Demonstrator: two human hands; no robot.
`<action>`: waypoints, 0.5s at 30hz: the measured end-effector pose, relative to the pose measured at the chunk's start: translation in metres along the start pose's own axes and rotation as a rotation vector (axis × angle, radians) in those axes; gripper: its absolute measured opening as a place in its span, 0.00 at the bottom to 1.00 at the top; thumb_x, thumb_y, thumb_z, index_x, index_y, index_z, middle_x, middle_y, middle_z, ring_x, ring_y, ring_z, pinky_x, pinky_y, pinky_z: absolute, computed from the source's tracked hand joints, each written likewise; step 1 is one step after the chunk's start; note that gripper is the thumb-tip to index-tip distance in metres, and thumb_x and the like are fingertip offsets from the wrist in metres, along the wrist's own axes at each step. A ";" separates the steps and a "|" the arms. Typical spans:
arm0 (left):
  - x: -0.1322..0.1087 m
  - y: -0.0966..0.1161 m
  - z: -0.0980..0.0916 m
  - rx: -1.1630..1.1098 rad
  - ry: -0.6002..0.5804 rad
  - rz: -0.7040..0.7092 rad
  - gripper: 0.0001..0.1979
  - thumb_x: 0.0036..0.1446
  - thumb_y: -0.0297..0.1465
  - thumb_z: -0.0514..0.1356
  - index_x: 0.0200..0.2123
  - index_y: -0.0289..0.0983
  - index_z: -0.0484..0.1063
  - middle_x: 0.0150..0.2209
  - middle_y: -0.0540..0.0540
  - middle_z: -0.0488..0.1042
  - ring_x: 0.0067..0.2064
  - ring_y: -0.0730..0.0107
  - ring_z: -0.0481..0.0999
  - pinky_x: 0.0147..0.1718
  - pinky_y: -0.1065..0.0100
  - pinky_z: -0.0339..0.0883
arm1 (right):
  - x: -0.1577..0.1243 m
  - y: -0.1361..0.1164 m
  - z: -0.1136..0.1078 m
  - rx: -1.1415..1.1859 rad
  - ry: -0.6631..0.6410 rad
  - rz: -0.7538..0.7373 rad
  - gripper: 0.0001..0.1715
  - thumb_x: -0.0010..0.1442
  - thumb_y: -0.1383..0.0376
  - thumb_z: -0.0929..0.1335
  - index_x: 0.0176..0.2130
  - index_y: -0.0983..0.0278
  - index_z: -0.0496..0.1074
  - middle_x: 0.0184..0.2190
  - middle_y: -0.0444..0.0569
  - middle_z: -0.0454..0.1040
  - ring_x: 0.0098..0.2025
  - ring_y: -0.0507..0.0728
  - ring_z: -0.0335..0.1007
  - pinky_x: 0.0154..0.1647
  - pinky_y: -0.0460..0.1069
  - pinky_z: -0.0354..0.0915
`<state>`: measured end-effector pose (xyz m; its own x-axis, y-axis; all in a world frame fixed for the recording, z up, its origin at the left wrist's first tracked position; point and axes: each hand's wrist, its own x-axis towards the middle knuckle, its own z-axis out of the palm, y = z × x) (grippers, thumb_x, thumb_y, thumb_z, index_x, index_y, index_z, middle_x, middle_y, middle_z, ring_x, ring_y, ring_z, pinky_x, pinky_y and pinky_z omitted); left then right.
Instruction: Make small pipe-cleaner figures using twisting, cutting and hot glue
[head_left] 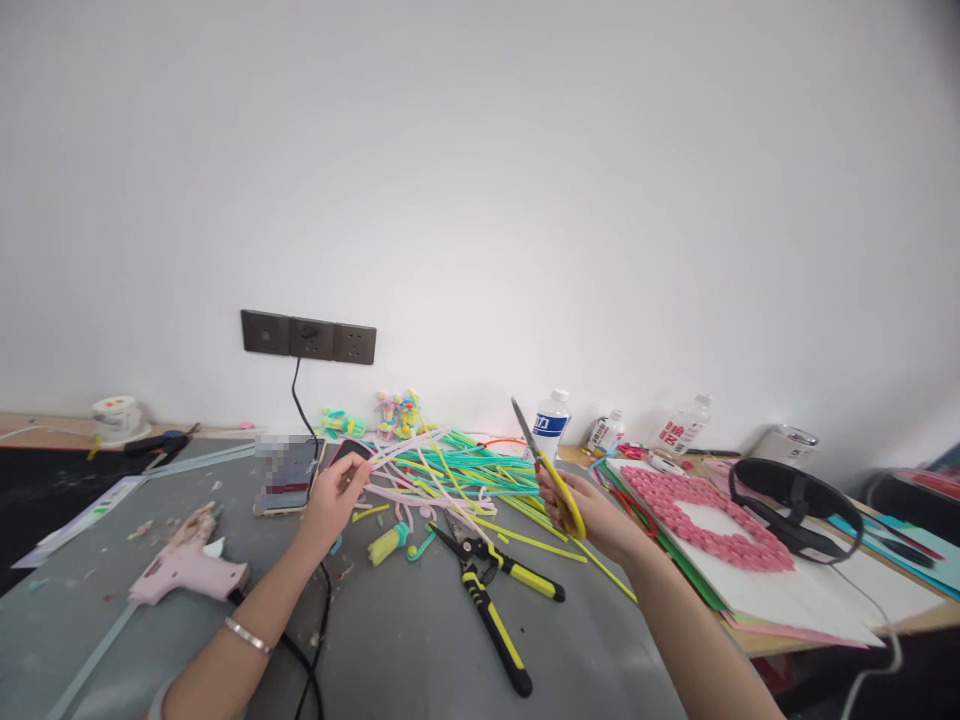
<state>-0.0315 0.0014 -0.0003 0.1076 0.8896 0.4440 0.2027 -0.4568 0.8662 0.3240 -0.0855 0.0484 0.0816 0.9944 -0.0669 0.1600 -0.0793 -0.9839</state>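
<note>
Here, yellow-handled scissors (555, 480) in right hand (592, 514).

Slim silvery bracelet (247, 636) around the left forearm (283, 582), an edge of pale sleeve (156, 702) further up

The gray tabletop (405, 650) bears a glue gun (187, 574), pruning shears (471, 550) and pipe cleaners (469, 464).

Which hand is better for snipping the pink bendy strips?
Probably the right hand: it holds the yellow-handled scissors, while the left hand pinches the pale pink strips.
</note>
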 end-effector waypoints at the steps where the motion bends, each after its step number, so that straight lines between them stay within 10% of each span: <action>1: 0.000 0.000 0.000 0.001 -0.001 0.002 0.18 0.58 0.45 0.55 0.25 0.38 0.65 0.22 0.53 0.61 0.24 0.72 0.63 0.24 0.72 0.57 | -0.003 0.000 0.007 0.198 -0.084 0.049 0.24 0.57 0.45 0.71 0.33 0.62 0.65 0.23 0.39 0.60 0.21 0.49 0.54 0.22 0.45 0.53; 6: -0.001 0.000 0.001 -0.023 -0.016 0.001 0.18 0.58 0.45 0.56 0.24 0.38 0.65 0.22 0.53 0.61 0.24 0.73 0.62 0.24 0.73 0.57 | -0.014 -0.008 0.043 0.598 -0.313 0.085 0.28 0.58 0.40 0.69 0.33 0.63 0.67 0.26 0.40 0.60 0.22 0.48 0.54 0.24 0.44 0.58; 15: 0.001 -0.002 0.002 -0.120 0.007 -0.073 0.19 0.56 0.47 0.58 0.25 0.37 0.66 0.20 0.54 0.62 0.22 0.74 0.62 0.21 0.74 0.56 | -0.018 0.004 0.088 0.571 -0.652 0.166 0.37 0.59 0.33 0.59 0.31 0.63 0.64 0.22 0.39 0.60 0.16 0.46 0.49 0.16 0.43 0.58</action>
<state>-0.0297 0.0030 -0.0020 0.0895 0.9205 0.3803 0.0915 -0.3878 0.9172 0.2363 -0.0971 0.0314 -0.5458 0.8284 -0.1260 -0.3346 -0.3533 -0.8736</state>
